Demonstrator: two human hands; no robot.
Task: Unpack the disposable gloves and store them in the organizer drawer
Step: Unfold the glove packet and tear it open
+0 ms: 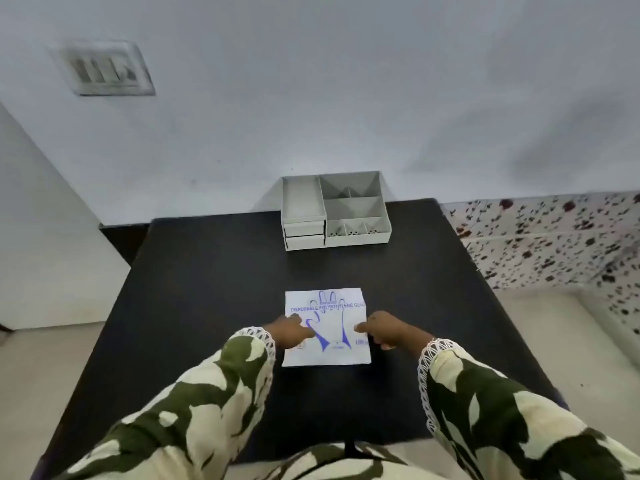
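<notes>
A flat white packet of disposable gloves [327, 351], printed with a blue hand outline and blue lettering, lies on the black table [207, 289] in front of me. My left hand [292, 332] rests on the packet's left edge, fingers curled. At the packet's right edge sits my right hand [384, 330], its fingers also curled and touching it. Neither hand has lifted the packet. A grey organizer [334, 211] stands at the table's far edge, with two shut drawers [304, 235] at its front left and open compartments on top.
A pale wall rises behind the table, with a switch plate [104, 69] at upper left. A speckled surface [554, 237] adjoins the table on the right. Light floor shows on both sides.
</notes>
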